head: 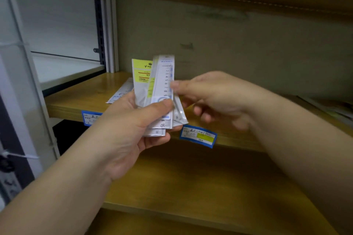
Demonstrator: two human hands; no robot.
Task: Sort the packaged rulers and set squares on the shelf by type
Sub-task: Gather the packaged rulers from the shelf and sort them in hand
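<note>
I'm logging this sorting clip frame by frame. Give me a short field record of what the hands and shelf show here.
left hand: grips a fanned bundle of packaged rulers, thumb on front
right hand: fingertips pinch the front ruler's right edge
yellow-labelled pack: at the back of the bundle
shelf: wooden; one packaged ruler lying flat on it
shelf-edge labels: two blue tags, the left one partly hidden

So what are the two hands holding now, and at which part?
The left hand grips a fanned bundle of packaged rulers by its lower end, thumb across the front. The right hand pinches the front ruler's right edge, about mid-length.
</note>
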